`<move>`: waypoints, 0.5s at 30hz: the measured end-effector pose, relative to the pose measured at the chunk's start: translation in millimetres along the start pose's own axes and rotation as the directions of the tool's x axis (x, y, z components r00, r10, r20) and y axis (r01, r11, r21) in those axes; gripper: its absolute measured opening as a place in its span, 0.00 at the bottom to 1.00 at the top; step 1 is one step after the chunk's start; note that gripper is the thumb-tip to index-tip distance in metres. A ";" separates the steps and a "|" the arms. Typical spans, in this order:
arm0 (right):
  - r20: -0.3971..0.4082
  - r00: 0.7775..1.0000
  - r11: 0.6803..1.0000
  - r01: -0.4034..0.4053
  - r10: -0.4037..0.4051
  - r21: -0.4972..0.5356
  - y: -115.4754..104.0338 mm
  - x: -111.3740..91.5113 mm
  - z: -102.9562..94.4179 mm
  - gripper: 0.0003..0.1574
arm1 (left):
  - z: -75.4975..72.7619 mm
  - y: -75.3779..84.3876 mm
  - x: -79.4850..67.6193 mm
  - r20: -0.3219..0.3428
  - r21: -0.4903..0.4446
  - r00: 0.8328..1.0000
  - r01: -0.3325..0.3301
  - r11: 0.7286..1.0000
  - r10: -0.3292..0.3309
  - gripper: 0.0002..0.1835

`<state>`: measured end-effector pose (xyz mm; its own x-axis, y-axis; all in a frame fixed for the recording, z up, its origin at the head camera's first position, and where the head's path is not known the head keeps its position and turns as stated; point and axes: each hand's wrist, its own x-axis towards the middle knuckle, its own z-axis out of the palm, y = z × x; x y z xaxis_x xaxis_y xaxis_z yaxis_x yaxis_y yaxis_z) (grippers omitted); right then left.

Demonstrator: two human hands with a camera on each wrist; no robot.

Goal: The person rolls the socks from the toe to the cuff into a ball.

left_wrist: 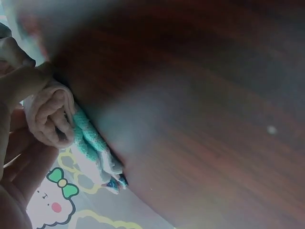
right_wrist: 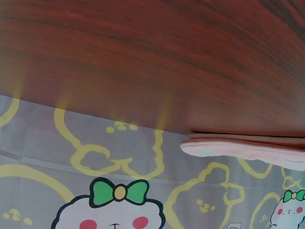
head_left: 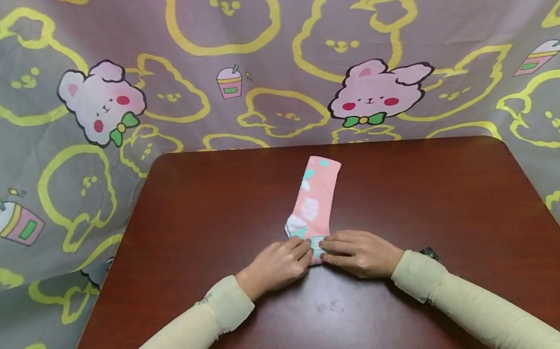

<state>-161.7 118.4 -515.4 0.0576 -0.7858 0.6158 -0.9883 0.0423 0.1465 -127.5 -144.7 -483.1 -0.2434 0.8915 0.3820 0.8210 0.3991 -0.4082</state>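
Note:
A pair of pink socks (head_left: pixel 321 193) with white and teal patches lies stacked lengthwise on the table, cuffs pointing away and white heels to the left. Their toe end (left_wrist: pixel 50 114) is curled into a small roll, seen end-on in the left wrist view. My left hand (head_left: pixel 280 264) pinches the left side of this roll between thumb and fingers. Opposite it, my right hand (head_left: pixel 363 251) grips the right side with bent fingers. In the right wrist view only the cuff end of the socks (right_wrist: pixel 243 148) shows, and the right hand is out of frame.
The brown wooden table (head_left: pixel 200 206) has rounded far corners. A patterned curtain (head_left: pixel 268 72) with cartoon rabbits and yellow outlines hangs behind it and along both sides. A dark band (head_left: pixel 429 253) sits at the right wrist.

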 end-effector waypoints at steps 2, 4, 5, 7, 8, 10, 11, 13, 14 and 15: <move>0.000 1.000 1.000 -0.006 0.006 -0.003 -0.9 0.1 0.5 0.16 | 0.7 1.4 0.9 -0.007 -0.005 1.000 0.013 1.000 -0.013 0.14; -0.008 1.000 1.000 -0.016 0.016 0.003 -1.3 0.5 0.6 0.16 | 1.0 2.6 2.8 -0.015 -0.016 0.999 0.035 0.999 -0.035 0.14; -0.011 1.000 1.000 -0.020 0.021 0.007 -1.4 0.6 0.7 0.16 | 0.8 3.0 3.9 -0.017 -0.026 0.999 0.047 0.999 -0.047 0.13; -0.019 0.999 1.000 -0.028 0.028 0.012 -1.5 1.1 0.7 0.16 | 1.4 3.7 5.6 -0.022 -0.043 0.997 0.074 0.996 -0.075 0.11; -0.024 0.999 0.999 -0.032 0.033 0.015 -1.6 1.3 0.8 0.16 | 2.0 4.0 6.0 -0.027 -0.053 0.996 0.085 0.995 -0.086 0.09; -0.032 0.999 0.999 -0.041 0.042 0.019 -1.9 1.1 1.3 0.16 | 2.7 4.4 6.6 -0.035 -0.092 0.993 0.111 0.990 -0.114 0.05; -0.037 0.998 0.999 -0.046 0.047 0.021 -2.3 1.1 1.5 0.17 | 2.8 4.4 6.8 -0.038 -0.115 0.991 0.123 0.986 -0.128 0.04; -0.048 0.997 0.998 -0.059 0.061 0.031 -3.1 1.1 2.1 0.18 | 2.6 4.1 7.0 -0.041 -0.184 0.987 0.148 0.972 -0.158 0.05; -0.053 0.996 0.997 -0.066 0.068 0.038 -3.6 1.1 2.1 0.19 | 2.6 3.7 6.7 -0.037 -0.222 0.985 0.159 0.962 -0.171 0.07; -0.059 0.995 0.996 -0.073 0.076 0.044 -4.2 1.3 2.0 0.19 | 2.0 3.2 6.9 -0.030 -0.267 0.982 0.174 0.948 -0.188 0.08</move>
<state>-157.8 115.9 -516.8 -0.0090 -0.7423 0.6700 -0.9951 0.0724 0.0669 -127.6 -136.8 -483.4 -0.3781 0.7935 0.4768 0.8738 0.4760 -0.0994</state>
